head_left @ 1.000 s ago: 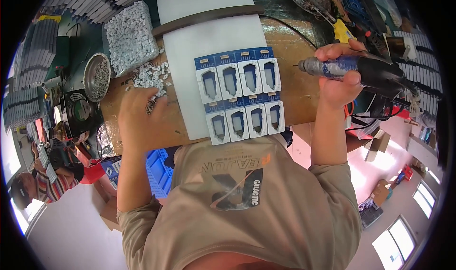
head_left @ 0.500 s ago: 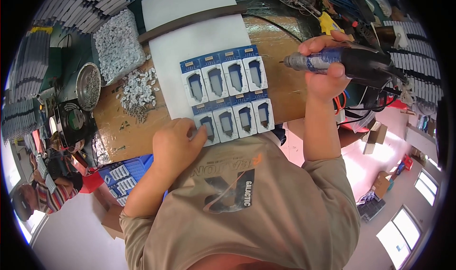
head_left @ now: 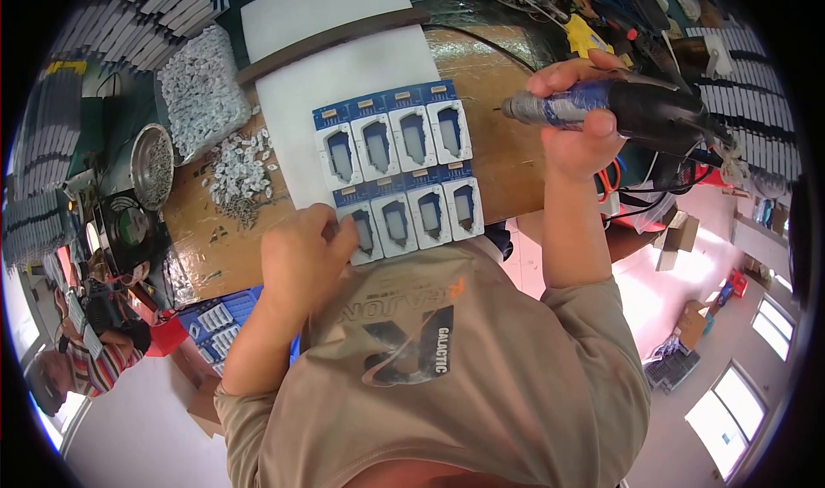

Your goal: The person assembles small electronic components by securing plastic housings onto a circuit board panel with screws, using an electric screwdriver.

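A blue circuit board panel [head_left: 361,198] with two rows of white plastic frames [head_left: 378,150] lies near my body, partly on a white foam sheet. My left hand [head_left: 308,252] is at the panel's near left corner, with its fingers curled and its thumb against the corner frame. My right hand [head_left: 574,131] is wrapped round an electric screwdriver [head_left: 640,110] with a black body and a taped front part. It is held raised to the right of the panel, its thin tip pointing left and apart from the frames.
A dark curved bar [head_left: 335,37] crosses the white foam sheet [head_left: 318,84]. Left lie a bag of small white parts [head_left: 204,84], a loose pile [head_left: 242,166] and a metal bowl of screws [head_left: 155,168]. Stacked panels [head_left: 743,118] stand right; a person in stripes [head_left: 90,363] sits far left.
The panel, foam sheet and both hands appear shifted slightly left together, as does most of the scene. Both hands keep their grips.
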`<state>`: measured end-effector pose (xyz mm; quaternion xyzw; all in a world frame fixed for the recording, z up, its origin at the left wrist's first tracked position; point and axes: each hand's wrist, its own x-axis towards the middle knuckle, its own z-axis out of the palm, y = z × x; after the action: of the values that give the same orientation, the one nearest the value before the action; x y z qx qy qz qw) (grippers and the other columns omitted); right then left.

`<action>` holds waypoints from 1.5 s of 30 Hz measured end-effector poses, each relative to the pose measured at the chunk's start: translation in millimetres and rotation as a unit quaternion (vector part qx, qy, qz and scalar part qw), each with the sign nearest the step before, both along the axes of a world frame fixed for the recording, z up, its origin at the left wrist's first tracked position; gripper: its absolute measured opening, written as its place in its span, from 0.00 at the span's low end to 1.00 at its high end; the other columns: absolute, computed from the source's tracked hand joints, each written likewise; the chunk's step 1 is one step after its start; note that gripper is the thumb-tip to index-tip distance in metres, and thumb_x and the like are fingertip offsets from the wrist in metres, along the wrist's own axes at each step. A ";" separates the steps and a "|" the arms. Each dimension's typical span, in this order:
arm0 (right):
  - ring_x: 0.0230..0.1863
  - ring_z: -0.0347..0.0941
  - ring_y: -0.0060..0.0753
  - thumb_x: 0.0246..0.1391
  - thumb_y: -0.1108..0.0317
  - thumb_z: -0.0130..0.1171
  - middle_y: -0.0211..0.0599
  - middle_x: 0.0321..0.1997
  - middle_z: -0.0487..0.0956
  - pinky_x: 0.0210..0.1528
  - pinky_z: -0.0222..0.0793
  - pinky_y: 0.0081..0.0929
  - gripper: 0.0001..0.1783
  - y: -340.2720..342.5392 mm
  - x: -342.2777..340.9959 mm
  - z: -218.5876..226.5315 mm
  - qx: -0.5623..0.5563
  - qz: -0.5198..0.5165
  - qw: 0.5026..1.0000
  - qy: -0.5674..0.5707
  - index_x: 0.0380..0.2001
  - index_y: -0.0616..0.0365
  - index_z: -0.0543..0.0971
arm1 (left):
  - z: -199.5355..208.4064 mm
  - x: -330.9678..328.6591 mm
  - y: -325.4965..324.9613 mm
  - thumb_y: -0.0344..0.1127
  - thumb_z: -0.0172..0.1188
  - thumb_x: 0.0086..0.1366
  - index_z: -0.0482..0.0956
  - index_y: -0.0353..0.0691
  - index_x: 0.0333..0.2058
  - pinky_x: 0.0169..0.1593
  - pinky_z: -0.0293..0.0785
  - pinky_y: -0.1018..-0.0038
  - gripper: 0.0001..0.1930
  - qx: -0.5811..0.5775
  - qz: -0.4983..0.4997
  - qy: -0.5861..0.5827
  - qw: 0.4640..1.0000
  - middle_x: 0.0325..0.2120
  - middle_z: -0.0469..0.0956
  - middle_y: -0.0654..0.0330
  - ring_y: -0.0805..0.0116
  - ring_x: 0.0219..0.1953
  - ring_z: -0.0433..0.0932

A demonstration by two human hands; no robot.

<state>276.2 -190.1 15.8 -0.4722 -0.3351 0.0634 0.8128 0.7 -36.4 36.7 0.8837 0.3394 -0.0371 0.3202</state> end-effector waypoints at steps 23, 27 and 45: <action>0.32 0.73 0.39 0.42 0.35 0.69 0.39 0.32 0.76 0.38 0.71 0.39 0.45 -3.2 7.4 -0.9 -0.051 -0.029 0.998 0.017 0.53 0.57 0.68 | 8.9 73.8 143.1 0.38 0.57 0.63 0.80 0.41 0.37 0.39 0.75 0.59 0.09 0.118 -0.328 -0.122 0.929 0.31 0.80 0.54 0.49 0.36 0.78; 0.30 0.76 0.40 0.38 0.37 0.74 0.44 0.30 0.77 0.35 0.75 0.37 0.49 3.3 7.4 2.3 -0.032 -0.042 0.998 0.027 0.51 0.65 0.67 | -8.4 73.6 135.2 0.39 0.57 0.64 0.80 0.41 0.37 0.40 0.75 0.59 0.09 0.157 -0.294 -0.153 0.930 0.32 0.80 0.56 0.49 0.37 0.78; 0.32 0.74 0.41 0.46 0.35 0.66 0.42 0.33 0.77 0.39 0.72 0.42 0.45 5.2 7.9 5.4 -0.069 -0.014 0.997 -0.038 0.55 0.60 0.66 | -24.6 -48.0 33.0 0.40 0.74 0.44 0.79 0.42 0.43 0.38 0.72 0.66 0.25 0.139 -0.181 -0.225 0.947 0.38 0.75 0.59 0.58 0.35 0.75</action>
<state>284.1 -184.9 21.2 -0.5340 -0.3537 0.0573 0.7658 -47.3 -3.4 12.1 0.9514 0.0946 0.1523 0.2503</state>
